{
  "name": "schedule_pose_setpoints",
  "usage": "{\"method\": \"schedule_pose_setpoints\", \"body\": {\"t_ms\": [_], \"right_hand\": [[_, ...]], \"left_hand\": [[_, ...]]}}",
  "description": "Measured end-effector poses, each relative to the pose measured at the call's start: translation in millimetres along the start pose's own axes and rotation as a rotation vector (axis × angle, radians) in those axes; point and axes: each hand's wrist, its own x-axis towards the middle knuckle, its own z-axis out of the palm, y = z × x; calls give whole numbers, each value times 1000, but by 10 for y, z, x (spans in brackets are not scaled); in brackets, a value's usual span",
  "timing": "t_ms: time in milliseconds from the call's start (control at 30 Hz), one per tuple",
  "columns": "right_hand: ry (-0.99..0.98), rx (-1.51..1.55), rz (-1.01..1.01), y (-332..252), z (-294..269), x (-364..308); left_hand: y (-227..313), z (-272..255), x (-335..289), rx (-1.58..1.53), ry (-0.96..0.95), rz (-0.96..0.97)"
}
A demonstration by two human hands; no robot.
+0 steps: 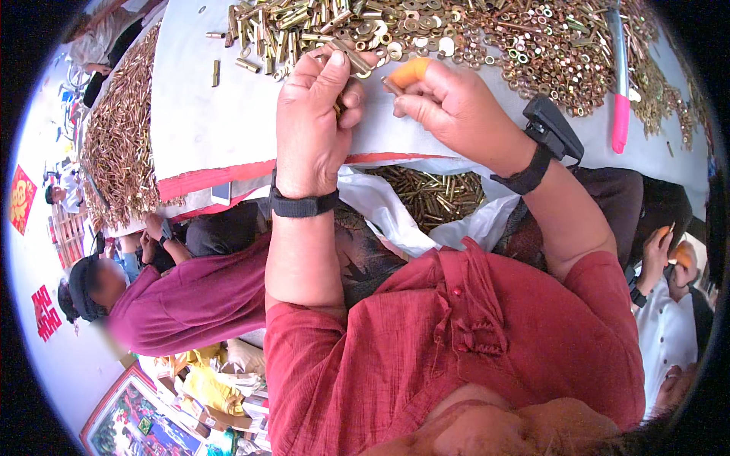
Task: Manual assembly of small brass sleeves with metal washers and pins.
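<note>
Metal sleeve (352,58), brass-coloured, is resting at the top of the left hand (310,106), above the near part of the white table (190,129); the thumb is pressing it against the index finger, and the other fingers are curling over more metal (339,108), only partly showing. The right hand (460,110), an orange cover (411,72) wrapping its index finger, is pinching a small metal piece (391,86) between finger and thumb, just beside the left hand. Below the table edge, an open white bag (384,201) is holding a heap of brass-coloured sleeves (435,201), its sides folding outward. On the table, loose sleeves (281,34), washers (414,23) and nuts (544,72) are lying in adjoining piles. At left, another heap of metal pieces (122,144) is spreading beside a person in a purple top (205,304).
</note>
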Motion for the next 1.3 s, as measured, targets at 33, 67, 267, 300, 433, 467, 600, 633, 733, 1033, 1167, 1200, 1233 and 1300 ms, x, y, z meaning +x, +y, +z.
{"method": "schedule_pose_setpoints", "body": {"t_ms": [33, 67, 267, 300, 433, 467, 600, 633, 733, 1033, 1167, 1200, 1233, 1300], "right_hand": [[-21, -10, 25, -17, 15, -4], [-21, -11, 26, -4, 26, 2], [57, 245, 102, -14, 89, 22], [52, 386, 143, -55, 82, 26], [31, 458, 132, -118, 16, 59], [12, 389, 143, -122, -12, 42], [36, -15, 123, -159, -224, 146], [35, -19, 125, -134, -246, 147], [82, -671, -340, 46, -179, 134], [5, -830, -220, -10, -39, 70], [51, -841, -198, 26, -33, 75], [70, -769, -209, 37, -47, 76], [89, -698, -219, 49, -61, 80], [96, -374, -55, 63, -110, 110]], "left_hand": [[-3, 18, -8, -2, -1, -1], [-10, 41, -22, 68, -11, 9], [-40, 79, -50, 222, -15, 74], [-51, 70, -48, 261, -6, 106], [-49, 138, -61, 216, 24, 54], [-51, 122, -54, 148, -40, 7], [-13, 84, -60, -51, -62, -80], [14, 47, -48, -119, -50, -97], [51, 19, -45, -95, -38, -63], [-19, -12, -74, 389, -51, 27], [-59, -61, -73, 608, -59, 55], [-81, -89, -63, 709, -70, 114], [-92, -105, -59, 810, -81, 173], [-100, -93, -58, 869, -105, 225]]}}
